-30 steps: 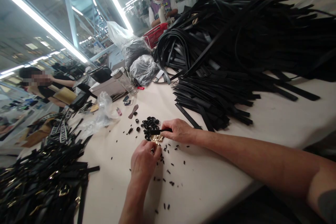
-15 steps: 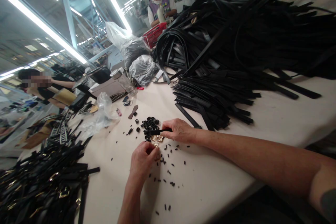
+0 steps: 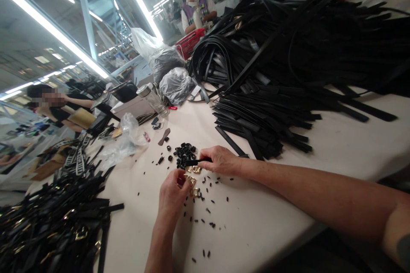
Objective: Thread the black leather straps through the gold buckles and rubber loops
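My right hand [image 3: 220,161] pinches a black strap [image 3: 193,162] whose end points left over the loose parts. Below and left of it, my left hand [image 3: 172,190] has thumb and fingers pressed together beside the strap end. What lies between those fingertips, if anything, is hidden. Several gold buckles [image 3: 194,192] lie against the left fingertips, and more sit just under the strap. Behind the strap end is a heap of small black strap loops [image 3: 185,152]. Small black bits [image 3: 208,210] are scattered on the pale table [image 3: 256,222] to the right of my left hand.
A large pile of black straps [image 3: 262,115] covers the far right. Finished-looking straps with gold buckles [image 3: 64,230] heap at the left. Farther back stand a glass bottle [image 3: 155,99], plastic bags [image 3: 176,85] and a red basket [image 3: 191,42]. Other people work beyond the table.
My left hand has shifted slightly up from the gold buckles toward the strap end, uncovering more of them. The right hand keeps its hold on the strap, nearly still.
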Available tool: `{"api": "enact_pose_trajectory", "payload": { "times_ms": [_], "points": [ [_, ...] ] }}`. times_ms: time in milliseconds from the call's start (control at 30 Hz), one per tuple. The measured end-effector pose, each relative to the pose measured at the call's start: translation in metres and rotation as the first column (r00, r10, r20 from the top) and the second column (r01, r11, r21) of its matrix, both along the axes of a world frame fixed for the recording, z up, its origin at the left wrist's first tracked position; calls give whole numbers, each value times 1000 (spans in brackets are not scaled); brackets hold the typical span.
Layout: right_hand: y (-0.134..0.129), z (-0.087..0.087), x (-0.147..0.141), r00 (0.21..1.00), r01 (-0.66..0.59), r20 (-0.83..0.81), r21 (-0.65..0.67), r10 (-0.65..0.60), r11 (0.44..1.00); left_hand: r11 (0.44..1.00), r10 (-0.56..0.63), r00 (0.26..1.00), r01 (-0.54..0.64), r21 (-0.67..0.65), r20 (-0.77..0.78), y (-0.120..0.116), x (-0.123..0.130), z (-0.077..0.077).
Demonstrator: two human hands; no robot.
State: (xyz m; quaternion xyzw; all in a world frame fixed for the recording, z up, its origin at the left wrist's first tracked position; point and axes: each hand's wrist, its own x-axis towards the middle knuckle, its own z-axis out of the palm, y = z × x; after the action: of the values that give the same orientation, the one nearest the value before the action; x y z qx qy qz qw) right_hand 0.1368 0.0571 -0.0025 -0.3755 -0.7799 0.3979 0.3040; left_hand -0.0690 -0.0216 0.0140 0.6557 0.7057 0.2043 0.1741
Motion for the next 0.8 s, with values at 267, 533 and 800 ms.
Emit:
{"api": "enact_pose_trajectory", "payload": {
  "times_ms": [267,533,800],
  "points": [
    [1,-1,0,999,-21,24,6,21,1000,989,-143,980,140,-37,-137,2,-9,7],
    [1,0,0,999,-34,33,3,34,999,993,-65,977,83,78,-205,7,0,0],
    [-1,11,3,995,-98,7,-169,101,981,968,224,810,-250,-27,543,5,-11,-7]
  ]
}}
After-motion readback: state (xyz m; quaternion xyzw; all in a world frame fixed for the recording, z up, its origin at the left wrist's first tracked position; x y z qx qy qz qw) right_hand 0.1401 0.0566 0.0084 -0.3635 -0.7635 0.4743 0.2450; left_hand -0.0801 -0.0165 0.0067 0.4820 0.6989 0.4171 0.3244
